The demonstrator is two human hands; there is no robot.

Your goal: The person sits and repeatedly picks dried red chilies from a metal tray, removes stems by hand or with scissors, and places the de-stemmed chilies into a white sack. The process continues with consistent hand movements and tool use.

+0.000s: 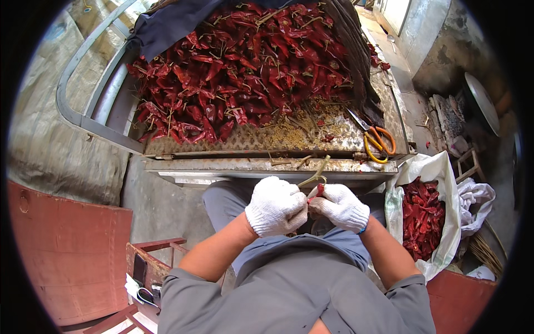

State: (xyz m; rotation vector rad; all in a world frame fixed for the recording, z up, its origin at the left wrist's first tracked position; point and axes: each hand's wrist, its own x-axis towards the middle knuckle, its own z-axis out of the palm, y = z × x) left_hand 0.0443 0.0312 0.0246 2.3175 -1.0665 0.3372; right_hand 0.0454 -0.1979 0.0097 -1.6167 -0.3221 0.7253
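Observation:
Both my hands wear white knitted gloves and meet over my lap, just before the metal edge of the cart bed. My left hand [276,207] is closed around the lower end of a pale green-brown chili stalk [316,176], which sticks up between the hands. Pinched in my right hand [341,207] is a dried red chili pepper [320,190], mostly covered by the fingers. Beyond the hands, a large heap of dried red chilies [250,71] lies on the cart bed [246,139]. Scissors with orange and yellow handles [372,135] rest at its right front.
At my right stands an open white woven sack [452,217] holding red chilies [422,217]. Loose seeds [288,131] and stalk pieces lie along the bed's front. Dark cloth [179,27] partly covers the heap. A wooden chair [152,267] is at lower left, a metal rail [69,89] at upper left.

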